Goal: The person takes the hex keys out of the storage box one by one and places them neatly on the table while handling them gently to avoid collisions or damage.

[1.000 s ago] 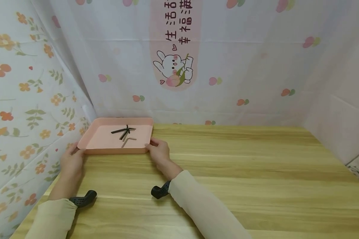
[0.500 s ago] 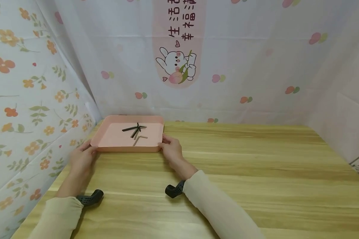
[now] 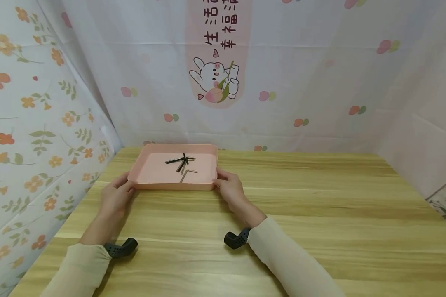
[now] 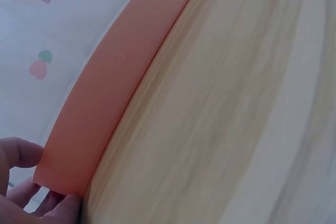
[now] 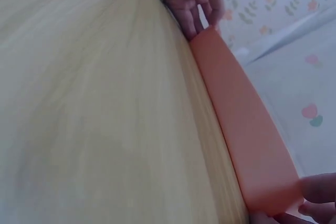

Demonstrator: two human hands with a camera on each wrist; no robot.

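A shallow pink tray [image 3: 152, 170] lies near the back of the table, left of the middle. Several L-shaped hex keys are in it: black hex keys [image 3: 174, 160] crossed in a loose cluster with metallic ones, and a brass-toned hex key [image 3: 186, 175] closer to the front. My left hand [image 3: 115, 197] pinches the tray's near left corner, thumb on the rim. At the near right corner my right hand [image 3: 233, 192] grips in the same way. Both wrist views show the front wall [image 4: 110, 82] close along the wood, fingers [image 5: 317, 188] at its ends.
The wooden table [image 3: 319, 214] extends far to the right and toward me. A white printed curtain [image 3: 301, 74] hangs behind the tray, and a floral curtain [image 3: 34, 144] runs along the left edge. Each wrist carries a black mount [image 3: 238, 238].
The tray has moved right along the table, away from the left curtain, with both hands holding its corners throughout. The hex keys have travelled with it.
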